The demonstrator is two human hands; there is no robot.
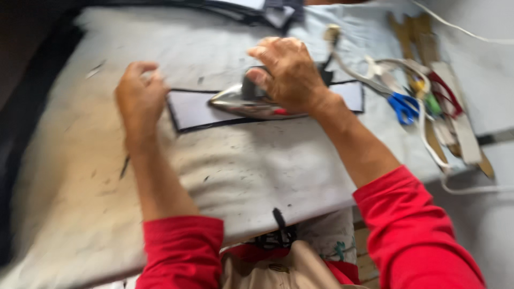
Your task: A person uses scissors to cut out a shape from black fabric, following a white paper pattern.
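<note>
— What is the right hand (289, 72) doing?

— It is closed over the handle of an iron (249, 101), fingers curled round the top. The iron sits flat on a pale strip (195, 109) with a dark border, its shiny nose pointing left.

— And the left hand (140, 99)?

— It rests at the strip's left end, fingers bent down onto the cloth just beside the corner. It holds nothing that I can see; the picture is blurred, so whether the fingertips press the strip itself or the pad next to it, I cannot tell.

— Where does the strip lie?

— Across the middle of a grey, stained pad (160, 176) that covers the board, running left to right, with its right end showing past the wrist.

— Anything else near?

— To the right, a white cord (428, 136) loops over blue-handled scissors (402, 107) and a pile of flat wooden and pale pieces (460, 128). Both sleeves (417, 230) are red.
</note>
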